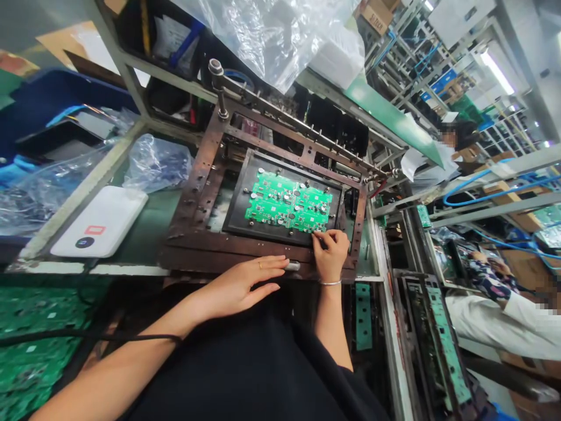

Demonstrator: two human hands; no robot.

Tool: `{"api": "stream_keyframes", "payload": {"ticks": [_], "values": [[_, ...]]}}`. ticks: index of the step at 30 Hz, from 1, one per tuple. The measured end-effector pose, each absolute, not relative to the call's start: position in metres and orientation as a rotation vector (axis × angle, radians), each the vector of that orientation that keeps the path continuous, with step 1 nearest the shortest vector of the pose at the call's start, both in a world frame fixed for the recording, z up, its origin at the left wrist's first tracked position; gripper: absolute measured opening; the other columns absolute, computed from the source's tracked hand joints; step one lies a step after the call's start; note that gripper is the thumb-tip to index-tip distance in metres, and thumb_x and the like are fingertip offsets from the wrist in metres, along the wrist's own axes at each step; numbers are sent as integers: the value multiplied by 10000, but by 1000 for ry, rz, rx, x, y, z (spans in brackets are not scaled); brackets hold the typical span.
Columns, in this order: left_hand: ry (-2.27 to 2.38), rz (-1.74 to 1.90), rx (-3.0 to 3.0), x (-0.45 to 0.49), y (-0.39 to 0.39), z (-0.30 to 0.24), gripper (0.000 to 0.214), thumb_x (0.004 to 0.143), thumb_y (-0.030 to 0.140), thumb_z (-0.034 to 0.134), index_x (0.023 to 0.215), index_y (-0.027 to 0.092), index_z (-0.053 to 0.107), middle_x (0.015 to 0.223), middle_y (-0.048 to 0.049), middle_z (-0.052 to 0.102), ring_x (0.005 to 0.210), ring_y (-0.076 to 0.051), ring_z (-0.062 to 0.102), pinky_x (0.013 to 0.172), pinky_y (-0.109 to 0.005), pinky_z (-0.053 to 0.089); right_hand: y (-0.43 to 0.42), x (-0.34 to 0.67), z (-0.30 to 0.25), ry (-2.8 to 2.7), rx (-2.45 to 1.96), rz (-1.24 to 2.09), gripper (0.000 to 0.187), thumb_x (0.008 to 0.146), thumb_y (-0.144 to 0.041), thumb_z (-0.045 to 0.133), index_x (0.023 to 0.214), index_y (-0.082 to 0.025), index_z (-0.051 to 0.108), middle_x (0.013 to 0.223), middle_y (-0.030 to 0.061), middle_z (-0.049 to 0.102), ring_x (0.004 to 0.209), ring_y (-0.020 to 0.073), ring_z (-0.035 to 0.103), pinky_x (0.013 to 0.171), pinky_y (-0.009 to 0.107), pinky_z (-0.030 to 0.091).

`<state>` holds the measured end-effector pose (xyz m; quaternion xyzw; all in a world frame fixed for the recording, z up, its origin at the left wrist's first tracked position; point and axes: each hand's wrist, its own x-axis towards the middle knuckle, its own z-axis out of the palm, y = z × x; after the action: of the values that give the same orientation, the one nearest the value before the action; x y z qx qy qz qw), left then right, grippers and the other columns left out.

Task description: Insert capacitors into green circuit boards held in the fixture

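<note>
A green circuit board panel (291, 202) with many small parts lies flat in a black tray-like fixture (239, 204), which sits inside a brown metal frame (197, 228). My right hand (332, 251) is at the panel's lower right corner, thumb and fingers pinched together on the fixture's edge. What lies between those fingertips is too small to make out. My left hand (252, 280) rests along the frame's front edge with its fingers stretched out. Its fingertips are at a short silver handle (293, 266), and nothing is held in it.
A white power bank (100, 222) with a cable lies on the bench at left, near a clear plastic bag (155, 161). A rod with pins (298, 126) spans the frame's back. Green boards (39, 339) fill the lower left. Co-workers are at the right.
</note>
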<state>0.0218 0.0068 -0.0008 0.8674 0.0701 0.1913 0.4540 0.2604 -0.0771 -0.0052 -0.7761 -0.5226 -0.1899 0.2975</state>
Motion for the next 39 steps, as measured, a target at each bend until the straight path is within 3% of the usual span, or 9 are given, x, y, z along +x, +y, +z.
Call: {"api": "stream_keyframes", "payload": {"ticks": [39], "values": [[203,415,2110,22,5,2,349,948,312,517,1272,228,618,1408,-41,528,1325,-209,478,1132,-383,403,-75,265,4,-1513,-2127,-440,125,872,-305,649,899,-230,746,810,30,592,817,178,498,773,337,326]]}}
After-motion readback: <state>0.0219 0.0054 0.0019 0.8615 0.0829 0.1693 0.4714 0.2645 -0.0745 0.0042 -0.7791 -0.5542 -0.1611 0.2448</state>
